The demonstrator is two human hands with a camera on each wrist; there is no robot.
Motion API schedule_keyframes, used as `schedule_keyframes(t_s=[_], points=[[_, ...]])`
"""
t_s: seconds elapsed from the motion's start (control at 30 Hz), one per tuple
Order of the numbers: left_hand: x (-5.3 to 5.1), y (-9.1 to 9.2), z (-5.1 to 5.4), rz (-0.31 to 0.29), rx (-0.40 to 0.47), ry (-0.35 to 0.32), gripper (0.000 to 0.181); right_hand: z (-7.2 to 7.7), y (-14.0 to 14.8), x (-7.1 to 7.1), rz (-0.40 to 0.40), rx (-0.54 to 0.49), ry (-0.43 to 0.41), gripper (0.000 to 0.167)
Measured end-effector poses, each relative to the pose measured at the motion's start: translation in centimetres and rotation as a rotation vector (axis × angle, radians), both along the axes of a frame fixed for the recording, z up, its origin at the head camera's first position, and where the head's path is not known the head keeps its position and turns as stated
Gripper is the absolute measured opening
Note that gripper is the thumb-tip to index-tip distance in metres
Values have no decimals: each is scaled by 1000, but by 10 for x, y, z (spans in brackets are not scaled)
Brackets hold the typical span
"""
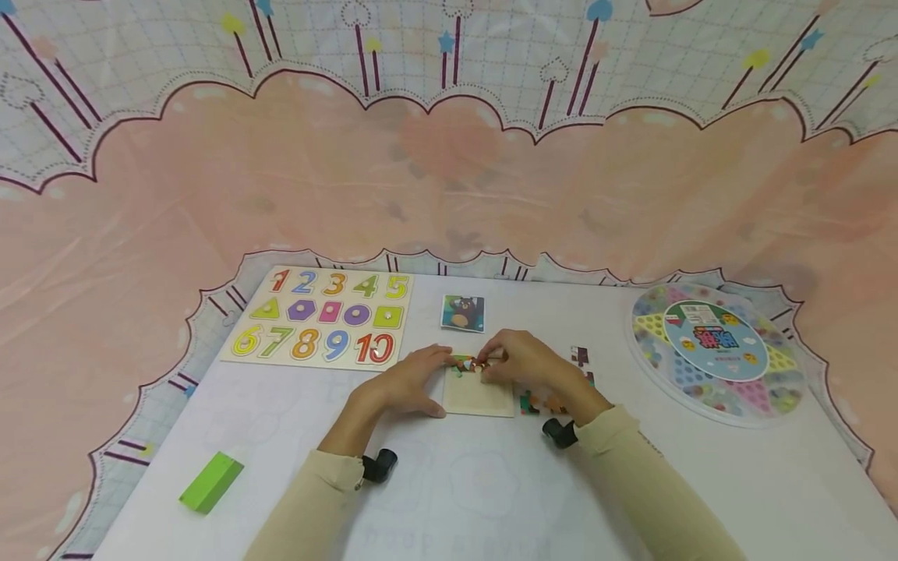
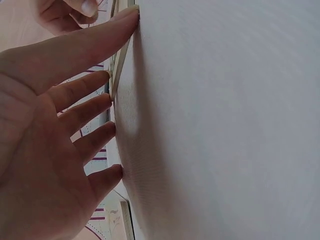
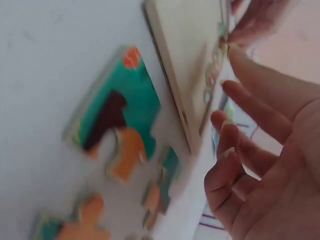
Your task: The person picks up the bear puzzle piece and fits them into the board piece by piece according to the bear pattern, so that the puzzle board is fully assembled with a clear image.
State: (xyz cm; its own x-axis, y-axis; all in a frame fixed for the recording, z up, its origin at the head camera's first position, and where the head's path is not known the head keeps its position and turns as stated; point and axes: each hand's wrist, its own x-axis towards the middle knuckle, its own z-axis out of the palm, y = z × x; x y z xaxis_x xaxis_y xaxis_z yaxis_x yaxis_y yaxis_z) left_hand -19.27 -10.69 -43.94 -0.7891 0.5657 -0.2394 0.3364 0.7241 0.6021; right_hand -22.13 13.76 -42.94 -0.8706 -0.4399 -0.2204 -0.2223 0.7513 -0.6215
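A wooden puzzle board (image 1: 479, 399) lies at the middle of the table, with colourful pieces (image 1: 466, 364) along its far side. My left hand (image 1: 410, 380) rests at the board's left edge, thumb at the near corner and fingers spread; the left wrist view shows this hand (image 2: 60, 125) with its thumb against the board edge. My right hand (image 1: 529, 362) pinches a puzzle piece at the board's far right part, largely hidden by the fingers. In the right wrist view the thumb and index of this hand (image 3: 265, 125) meet the piece over the board (image 3: 187, 45).
Loose puzzle pieces (image 3: 125, 110) lie right of the board, one small piece (image 1: 579, 355) farther back. A bear picture card (image 1: 463, 313) is behind the board. A number board (image 1: 319, 315) stands back left, a green block (image 1: 211, 482) front left, a round game board (image 1: 715, 351) right.
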Motion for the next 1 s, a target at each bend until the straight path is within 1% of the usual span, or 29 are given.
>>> schedule_keyframes(t_s=[0.1,0.23,0.37,0.47,0.63,0.77,0.87,1.0], points=[[0,0,0,7,3,-5,77,5,10,-2,12,-21,35,31],[0,-1,0,9,2,-8,78,12,28,-4,-24,-20,84,37],[0,-1,-1,4,4,-8,78,15,49,-6,-75,-28,89,42],[0,-1,0,3,1,-12,78,14,66,-5,-123,-42,83,41],[1,0,1,3,3,-18,78,12,96,2,-189,-78,74,38],[1,0,0,8,11,-20,78,8,117,7,-247,-91,60,40],[1,-1,0,13,11,-24,78,3,128,8,-296,-89,38,42],[1,-1,0,11,17,-20,78,-5,137,7,-335,-92,-4,44]])
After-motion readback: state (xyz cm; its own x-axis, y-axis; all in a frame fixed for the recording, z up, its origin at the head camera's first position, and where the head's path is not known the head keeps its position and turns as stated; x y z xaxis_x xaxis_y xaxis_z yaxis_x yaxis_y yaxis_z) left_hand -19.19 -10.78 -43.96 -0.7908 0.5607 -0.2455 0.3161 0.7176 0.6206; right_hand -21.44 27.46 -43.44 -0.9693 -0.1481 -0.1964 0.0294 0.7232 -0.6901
